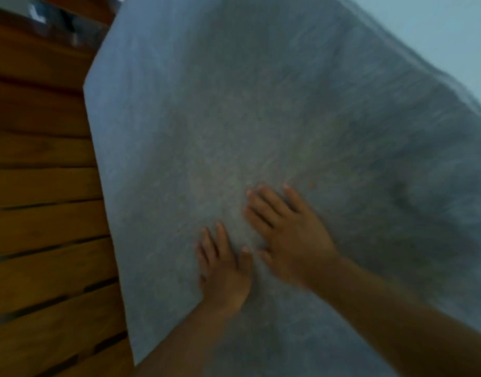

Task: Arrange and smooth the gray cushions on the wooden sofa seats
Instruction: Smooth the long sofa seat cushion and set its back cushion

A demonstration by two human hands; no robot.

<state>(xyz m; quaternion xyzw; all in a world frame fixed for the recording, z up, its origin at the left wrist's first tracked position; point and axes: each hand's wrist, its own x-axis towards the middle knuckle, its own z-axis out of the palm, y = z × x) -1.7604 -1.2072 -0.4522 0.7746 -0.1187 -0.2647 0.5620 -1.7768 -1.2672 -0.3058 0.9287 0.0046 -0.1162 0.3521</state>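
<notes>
A gray cushion (261,131) fills most of the blurred view, lying beside wooden sofa slats (43,213) at nine o'clock. Both hands press flat on it near six o'clock, left hand (224,270) touching right hand (288,240), fingers (263,205) straight, gripping nothing.

Probably a home living room: slatted wooden sofa seat (43,227), gray cushion (233,118).

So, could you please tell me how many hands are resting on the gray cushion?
2: the left hand lies flat nearer the wooden slats, and the right hand lies flat beside it on the gray cushion.
</notes>
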